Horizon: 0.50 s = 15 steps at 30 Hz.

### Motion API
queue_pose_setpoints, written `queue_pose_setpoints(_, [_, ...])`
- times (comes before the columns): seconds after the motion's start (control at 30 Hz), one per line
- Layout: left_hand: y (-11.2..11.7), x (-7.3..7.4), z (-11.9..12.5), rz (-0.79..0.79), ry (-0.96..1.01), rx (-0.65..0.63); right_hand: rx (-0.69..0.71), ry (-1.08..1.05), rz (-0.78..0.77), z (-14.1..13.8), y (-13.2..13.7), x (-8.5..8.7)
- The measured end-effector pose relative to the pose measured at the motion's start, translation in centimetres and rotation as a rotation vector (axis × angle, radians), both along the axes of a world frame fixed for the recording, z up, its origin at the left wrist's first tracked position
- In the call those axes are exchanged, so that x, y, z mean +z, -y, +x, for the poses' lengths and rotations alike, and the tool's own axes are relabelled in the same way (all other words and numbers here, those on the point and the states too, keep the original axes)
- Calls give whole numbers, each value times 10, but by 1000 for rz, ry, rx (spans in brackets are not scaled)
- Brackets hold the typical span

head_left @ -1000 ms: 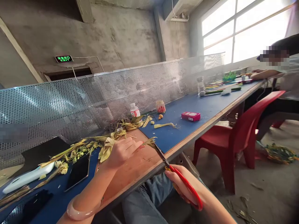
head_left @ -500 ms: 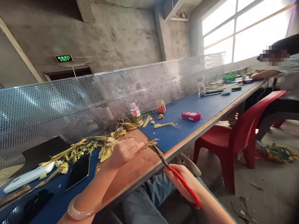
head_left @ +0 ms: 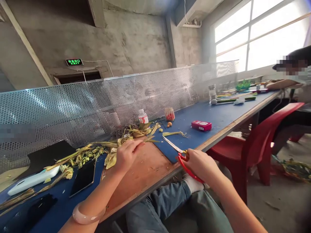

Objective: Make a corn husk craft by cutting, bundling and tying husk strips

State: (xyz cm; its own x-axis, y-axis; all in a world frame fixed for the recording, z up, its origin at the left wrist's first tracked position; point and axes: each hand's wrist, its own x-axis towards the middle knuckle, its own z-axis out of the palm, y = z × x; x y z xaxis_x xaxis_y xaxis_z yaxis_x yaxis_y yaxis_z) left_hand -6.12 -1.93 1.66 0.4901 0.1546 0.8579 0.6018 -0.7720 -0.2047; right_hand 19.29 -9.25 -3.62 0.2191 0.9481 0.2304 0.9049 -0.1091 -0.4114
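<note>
My left hand [head_left: 126,154] pinches a strip of dry yellow leaf [head_left: 148,140] over the bare wooden patch of the bench [head_left: 145,168]. A pale bangle [head_left: 84,217] circles that wrist. My right hand [head_left: 201,165] grips red-handled scissors [head_left: 181,154] at the bench's front edge. Their blades point left and up over the blue mat, apart from the leaf. A heap of dried leaves and stalks [head_left: 97,152] lies just behind my left hand.
A perforated metal screen [head_left: 121,100] runs along the back. On the blue mat are a small bottle [head_left: 143,116], a jar [head_left: 169,114], a pink box [head_left: 201,125], a phone [head_left: 84,177] and a white device [head_left: 32,180]. A red chair [head_left: 257,142] stands right; another person sits beyond.
My right hand has lifted the scissors from below the bench edge up onto it, away from the leaf. The leaf tip in my left hand looks shorter. The view has shifted slightly.
</note>
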Motion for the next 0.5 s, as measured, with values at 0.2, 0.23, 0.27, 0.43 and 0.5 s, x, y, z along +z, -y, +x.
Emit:
queue_pose_setpoints(0.2, [-8, 9, -1, -689, 776, -202, 213, 239, -33, 19, -67, 21])
queue_pose_setpoints(0.23, [-10, 11, -2, -774, 875, -296, 234, 251, -19, 20, -74, 21])
queue_pose_setpoints(0.27, [-12, 13, -3, -851, 956, -383, 249, 262, 7, 21, -80, 22])
queue_pose_setpoints(0.43, [-25, 13, -12, -1062, 1223, -644, 317, 285, 219, 2, -70, 52])
queue_pose_setpoints(0.5, [-30, 11, -17, -1122, 1316, -693, 460, 168, 442, -14, -42, 67])
